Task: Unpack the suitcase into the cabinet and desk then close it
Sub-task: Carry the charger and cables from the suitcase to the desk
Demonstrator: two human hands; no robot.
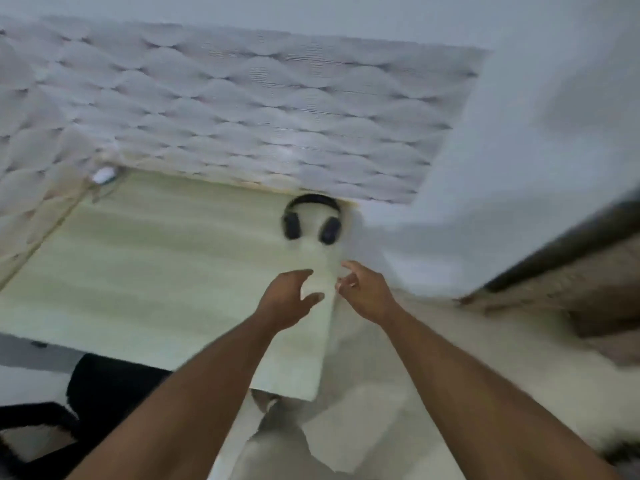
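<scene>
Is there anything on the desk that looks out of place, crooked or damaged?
Nothing stands out. The black headphones lie flat near the desk's far right corner, by the wall. A small white object sits at the far left corner, too blurred to identify. Both hands, left and right, hover empty above the desk's right edge.

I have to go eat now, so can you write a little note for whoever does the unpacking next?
Left hand: open, holding nothing, over the desk's right end.
Right hand: open, fingers loosely curled, holding nothing, beside the left.
Headphones: lying on the desk, at the back right by the patterned wall panel, beyond both hands.
Small white object: back left of the desk; too blurred to identify.
Done: headphones are on the desk.
Left: the suitcase and cabinet are out of view, so check what remains, unpack it, then close the suitcase.
</scene>
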